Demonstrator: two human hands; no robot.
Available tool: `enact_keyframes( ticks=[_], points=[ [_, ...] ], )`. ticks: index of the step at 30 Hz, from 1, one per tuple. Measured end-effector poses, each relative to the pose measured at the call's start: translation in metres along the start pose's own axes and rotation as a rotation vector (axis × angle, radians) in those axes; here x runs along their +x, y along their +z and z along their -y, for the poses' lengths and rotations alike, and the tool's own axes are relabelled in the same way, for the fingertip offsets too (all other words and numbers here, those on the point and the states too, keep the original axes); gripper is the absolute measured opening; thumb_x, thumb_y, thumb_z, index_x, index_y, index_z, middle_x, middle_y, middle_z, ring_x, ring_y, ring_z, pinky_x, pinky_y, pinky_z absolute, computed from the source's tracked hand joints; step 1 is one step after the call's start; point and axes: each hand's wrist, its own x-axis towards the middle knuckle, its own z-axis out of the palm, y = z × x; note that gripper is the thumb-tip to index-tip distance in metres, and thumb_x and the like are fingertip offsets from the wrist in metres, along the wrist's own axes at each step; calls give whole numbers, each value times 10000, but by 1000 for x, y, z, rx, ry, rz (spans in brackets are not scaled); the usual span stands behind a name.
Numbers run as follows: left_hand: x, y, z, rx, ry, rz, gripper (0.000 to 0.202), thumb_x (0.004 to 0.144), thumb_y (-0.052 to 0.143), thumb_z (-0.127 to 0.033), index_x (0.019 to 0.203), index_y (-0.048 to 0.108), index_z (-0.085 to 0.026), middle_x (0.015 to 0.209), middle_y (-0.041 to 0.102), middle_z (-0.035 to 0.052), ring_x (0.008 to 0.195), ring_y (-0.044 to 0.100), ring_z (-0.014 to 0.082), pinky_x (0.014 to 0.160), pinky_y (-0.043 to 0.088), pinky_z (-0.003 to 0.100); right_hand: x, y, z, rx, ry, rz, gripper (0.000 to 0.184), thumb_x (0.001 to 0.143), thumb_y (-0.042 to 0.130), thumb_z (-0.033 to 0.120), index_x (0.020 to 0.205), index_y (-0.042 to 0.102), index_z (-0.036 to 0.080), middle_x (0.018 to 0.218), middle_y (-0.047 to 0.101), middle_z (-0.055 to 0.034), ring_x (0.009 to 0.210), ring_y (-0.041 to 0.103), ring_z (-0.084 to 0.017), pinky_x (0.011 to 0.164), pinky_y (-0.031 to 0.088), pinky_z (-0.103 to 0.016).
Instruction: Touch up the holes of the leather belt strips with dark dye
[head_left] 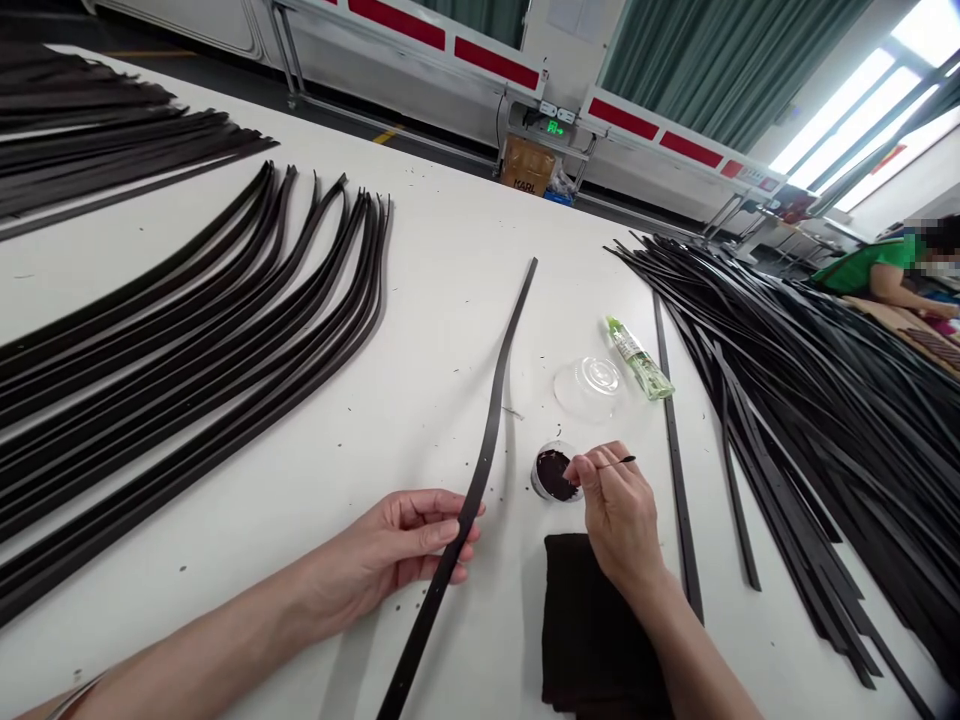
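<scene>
My left hand [420, 540] pinches a long black strap [487, 440] between thumb and fingers, holding it above the white table. The strap's far end curves up and away, and small holes show along it. In my right hand [619, 505] is a thin cotton swab [628, 460], its dark tip sticking out past the knuckles. The fingers are over a small clear cup [555, 474] of dark liquid; the swab's lower end is hidden by them. Below the right wrist lies a folded black cloth [592, 630].
A clear lid [589, 388] and a green-capped tube [639, 358] lie beyond the cup. Piles of black straps cover the right [787, 420] and left [187, 330] of the white table [465, 290]. A person in green [877, 265] sits at the far right.
</scene>
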Motion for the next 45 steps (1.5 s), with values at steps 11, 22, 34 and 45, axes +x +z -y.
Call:
enact_keyframes(
  ticks=[11, 22, 34, 45],
  points=[
    [0, 2, -2, 14, -1, 15, 211, 796, 764, -230, 999, 735, -177, 897, 729, 56, 726, 656, 136, 740, 564, 270, 0, 3, -2, -21, -19, 16, 281, 984, 424, 182, 742, 566, 192, 662, 589, -8, 694, 496, -151, 643, 434, -285],
    [-1, 1, 0, 8, 30, 16, 204, 777, 778, -218, 967, 728, -162, 917, 716, 62, 807, 657, 159, 779, 577, 308, -1, -17, 31, 479, 617, -169, 410, 975, 435, 444, 736, 632, 176, 727, 627, -36, 678, 588, -147, 641, 482, -282],
    [-1, 0, 6, -38, 85, 113, 228, 781, 772, -189, 996, 710, -144, 931, 700, 71, 818, 666, 165, 825, 580, 374, -1, 3, 66, 444, 491, -85, 399, 1004, 388, 360, 735, 626, 188, 714, 636, -11, 691, 603, -128, 665, 469, -262],
    [0, -1, 9, -26, 121, 156, 188, 839, 695, -142, 1027, 687, -131, 870, 690, 63, 815, 652, 155, 827, 578, 381, -6, 12, 73, 378, -127, -40, 256, 915, 381, 5, 912, 569, 178, 765, 624, -33, 746, 561, -155, 664, 469, -333]
  ],
)
